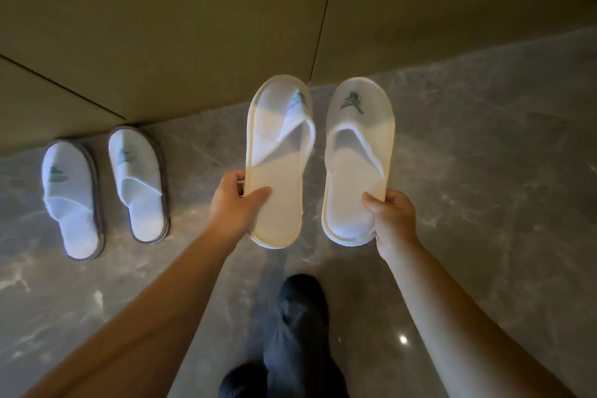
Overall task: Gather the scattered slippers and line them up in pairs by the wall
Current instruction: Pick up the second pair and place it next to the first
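I hold two white slippers with yellow-trimmed soles above the floor, toes pointing at the wall. My left hand grips the heel end of the left yellow-trimmed slipper, which is tilted on its side. My right hand grips the heel of the right yellow-trimmed slipper, held flat with its green logo up. On the floor at the left a pair of grey-trimmed white slippers stands side by side with toes to the wall: one further left, the other beside it.
A tan panelled wall runs across the top, meeting the grey marble floor. My dark-trousered leg and foot stand below the held slippers. Bare floor lies along the wall to the right of the grey-trimmed pair.
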`<state>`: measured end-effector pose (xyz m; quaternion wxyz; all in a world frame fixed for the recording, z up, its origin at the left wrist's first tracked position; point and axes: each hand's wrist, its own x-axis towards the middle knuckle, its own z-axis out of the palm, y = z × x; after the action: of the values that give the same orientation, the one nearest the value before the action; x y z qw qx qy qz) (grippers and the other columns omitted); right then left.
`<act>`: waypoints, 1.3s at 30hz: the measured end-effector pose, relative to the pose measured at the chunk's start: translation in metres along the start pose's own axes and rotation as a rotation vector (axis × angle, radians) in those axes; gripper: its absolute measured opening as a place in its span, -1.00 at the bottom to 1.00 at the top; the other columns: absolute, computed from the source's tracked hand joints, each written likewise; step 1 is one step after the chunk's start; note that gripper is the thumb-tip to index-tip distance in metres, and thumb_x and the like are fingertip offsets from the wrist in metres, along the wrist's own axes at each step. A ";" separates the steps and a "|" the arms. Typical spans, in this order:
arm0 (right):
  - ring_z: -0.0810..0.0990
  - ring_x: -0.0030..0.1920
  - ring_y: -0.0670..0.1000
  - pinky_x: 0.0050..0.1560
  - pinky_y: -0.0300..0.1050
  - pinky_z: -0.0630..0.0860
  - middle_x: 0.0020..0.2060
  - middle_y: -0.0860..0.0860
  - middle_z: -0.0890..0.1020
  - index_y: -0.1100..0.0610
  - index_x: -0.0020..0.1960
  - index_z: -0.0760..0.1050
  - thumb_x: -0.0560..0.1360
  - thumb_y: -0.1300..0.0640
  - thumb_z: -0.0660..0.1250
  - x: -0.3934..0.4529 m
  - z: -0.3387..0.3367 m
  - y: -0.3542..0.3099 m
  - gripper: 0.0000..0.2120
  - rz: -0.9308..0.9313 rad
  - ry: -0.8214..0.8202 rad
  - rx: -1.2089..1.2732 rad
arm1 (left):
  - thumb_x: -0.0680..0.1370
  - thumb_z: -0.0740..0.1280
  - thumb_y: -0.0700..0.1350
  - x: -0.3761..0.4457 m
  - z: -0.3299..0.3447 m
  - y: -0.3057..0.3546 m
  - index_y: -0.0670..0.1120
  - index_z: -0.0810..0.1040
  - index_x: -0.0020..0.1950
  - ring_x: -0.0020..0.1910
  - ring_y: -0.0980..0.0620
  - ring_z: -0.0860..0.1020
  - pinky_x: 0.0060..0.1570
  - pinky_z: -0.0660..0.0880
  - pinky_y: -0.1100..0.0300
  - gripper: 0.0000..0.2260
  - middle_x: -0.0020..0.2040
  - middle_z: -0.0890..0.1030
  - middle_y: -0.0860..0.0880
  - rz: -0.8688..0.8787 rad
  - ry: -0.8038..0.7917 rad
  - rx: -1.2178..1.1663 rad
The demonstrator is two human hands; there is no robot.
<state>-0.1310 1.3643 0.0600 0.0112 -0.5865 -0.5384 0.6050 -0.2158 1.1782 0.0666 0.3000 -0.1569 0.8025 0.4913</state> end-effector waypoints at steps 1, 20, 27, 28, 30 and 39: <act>0.50 -0.10 0.11 -0.07 -0.04 0.44 -0.11 0.18 0.53 0.35 0.02 0.45 0.39 0.35 0.32 0.020 0.008 0.016 -0.79 -0.005 0.006 0.000 | 0.42 0.37 -0.17 0.016 0.008 -0.018 -0.11 0.43 0.09 -0.09 -0.10 0.54 -0.11 0.47 0.04 -0.73 -0.03 0.58 -0.11 0.005 -0.013 0.006; 0.46 0.11 0.03 0.11 -0.12 0.40 0.15 0.12 0.47 0.23 0.25 0.31 0.39 0.17 0.39 0.100 0.073 0.112 -0.52 -0.253 -0.077 -0.135 | 0.42 0.37 -0.18 0.097 0.032 -0.121 -0.07 0.43 0.02 -0.13 -0.07 0.56 -0.12 0.48 0.06 -0.77 -0.12 0.59 -0.04 0.146 0.013 -0.026; 0.57 0.02 0.13 0.11 0.12 0.52 0.00 0.13 0.57 0.18 0.07 0.42 0.45 0.24 0.30 0.036 0.139 0.102 -0.80 -0.183 -0.477 -0.152 | 0.44 0.35 -0.22 0.089 0.012 -0.127 -0.03 0.44 0.02 -0.23 0.12 0.60 -0.35 0.55 0.32 -0.79 -0.18 0.61 0.06 0.202 -0.039 -0.258; 0.57 0.01 0.14 0.10 0.12 0.53 0.00 0.13 0.57 0.17 0.06 0.42 0.44 0.25 0.30 0.034 0.146 0.100 -0.80 -0.193 -0.456 -0.193 | 0.44 0.35 -0.21 0.088 0.007 -0.130 -0.08 0.43 0.10 -0.17 0.12 0.59 -0.29 0.56 0.32 -0.74 -0.14 0.60 0.06 0.202 -0.047 -0.258; 0.55 0.01 0.14 0.09 0.11 0.51 -0.01 0.12 0.55 0.18 0.07 0.40 0.43 0.27 0.30 0.032 0.159 0.099 -0.78 -0.247 -0.434 -0.304 | 0.44 0.36 -0.18 0.088 -0.008 -0.141 -0.12 0.37 0.24 0.01 0.05 0.56 -0.05 0.55 0.23 -0.60 0.02 0.57 0.01 0.194 -0.038 -0.198; 0.50 -0.07 0.13 -0.12 -0.10 0.38 0.02 0.22 0.55 0.28 0.11 0.38 0.40 0.28 0.30 0.049 0.233 0.168 -0.71 -0.227 -0.358 -0.503 | 0.41 0.38 0.00 0.106 -0.079 -0.249 -0.03 0.21 0.40 0.43 -0.06 0.18 0.37 0.17 0.08 -0.38 0.46 0.23 -0.06 0.185 0.211 0.454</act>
<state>-0.2110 1.1762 -0.1482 -0.1615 -0.3917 -0.7263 0.5413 -0.1870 0.9962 -0.1468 0.1959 -0.0619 0.9300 0.3048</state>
